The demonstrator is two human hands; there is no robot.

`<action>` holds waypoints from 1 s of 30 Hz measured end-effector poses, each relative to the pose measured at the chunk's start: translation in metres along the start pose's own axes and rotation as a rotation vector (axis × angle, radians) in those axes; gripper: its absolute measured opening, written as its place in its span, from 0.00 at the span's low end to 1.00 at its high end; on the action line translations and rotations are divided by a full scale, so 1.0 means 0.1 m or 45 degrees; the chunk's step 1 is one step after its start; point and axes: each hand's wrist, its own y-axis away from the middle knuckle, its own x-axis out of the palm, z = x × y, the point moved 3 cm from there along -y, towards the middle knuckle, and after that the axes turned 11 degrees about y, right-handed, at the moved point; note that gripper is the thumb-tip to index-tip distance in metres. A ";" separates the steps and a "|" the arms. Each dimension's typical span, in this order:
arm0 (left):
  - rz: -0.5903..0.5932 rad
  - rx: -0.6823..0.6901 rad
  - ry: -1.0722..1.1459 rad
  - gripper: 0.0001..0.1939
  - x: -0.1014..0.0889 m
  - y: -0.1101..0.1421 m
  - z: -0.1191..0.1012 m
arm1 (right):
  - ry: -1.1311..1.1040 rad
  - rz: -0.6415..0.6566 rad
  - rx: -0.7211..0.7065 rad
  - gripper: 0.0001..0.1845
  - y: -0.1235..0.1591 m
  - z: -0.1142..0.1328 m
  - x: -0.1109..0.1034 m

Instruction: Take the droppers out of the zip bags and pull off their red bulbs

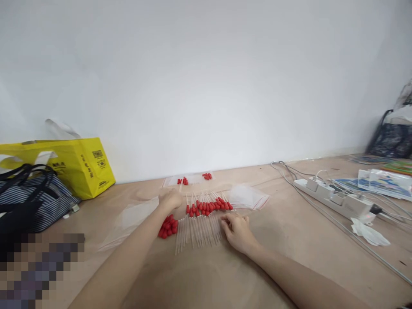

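My left hand (170, 198) is closed at the left end of a row of droppers with red rubber bulbs (207, 207). A thin clear tube (181, 186), apparently a dropper's, sticks up from its fingers; its bulb end is hidden. The row's tubes point toward the wall. In front lie several bare clear tubes (199, 234), side by side. My right hand (236, 229) rests at their right end, fingers curled with the tips together; what they hold, if anything, is too small to make out. A pile of loose red bulbs (168, 227) lies beside my left forearm.
Clear zip bags lie left (135, 216) and right (247, 196) of the droppers. A flat bag (195, 177) with red bulbs lies by the wall. A white power strip (334, 199) with cables stands right, near a crumpled tissue (370, 231). A yellow bag (93, 167) stands left.
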 end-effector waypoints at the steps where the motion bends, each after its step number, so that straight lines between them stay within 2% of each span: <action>1: -0.025 0.029 -0.029 0.12 -0.06 0.10 0.01 | -0.021 -0.026 -0.010 0.09 0.00 0.00 0.00; 4: -0.065 0.208 -0.064 0.10 -0.14 0.50 0.08 | -0.104 -0.149 -0.051 0.08 -0.01 0.01 -0.03; 7: -0.176 0.573 -0.002 0.10 -0.08 0.95 0.18 | -0.181 -0.275 -0.162 0.09 0.00 0.05 -0.10; 9: -0.217 0.796 0.113 0.10 0.01 1.18 0.24 | -0.174 -0.289 -0.305 0.10 0.03 0.13 -0.16; 12: -0.278 0.989 0.196 0.11 0.15 1.38 0.24 | -0.051 -0.210 -0.550 0.15 0.10 0.29 -0.20; 15: -0.373 1.082 0.209 0.11 0.25 1.46 0.17 | 0.077 -0.146 -0.714 0.16 0.16 0.43 -0.14; 17: -0.412 1.124 0.211 0.11 0.29 1.47 0.12 | 0.126 -0.141 -0.761 0.14 0.18 0.48 -0.07; 21: -0.440 1.171 0.151 0.08 0.29 1.49 0.09 | 0.182 -0.156 -0.799 0.12 0.19 0.50 0.03; 30: -0.414 1.190 0.066 0.10 0.24 1.56 0.06 | 0.155 -0.100 -0.852 0.13 0.24 0.51 -0.01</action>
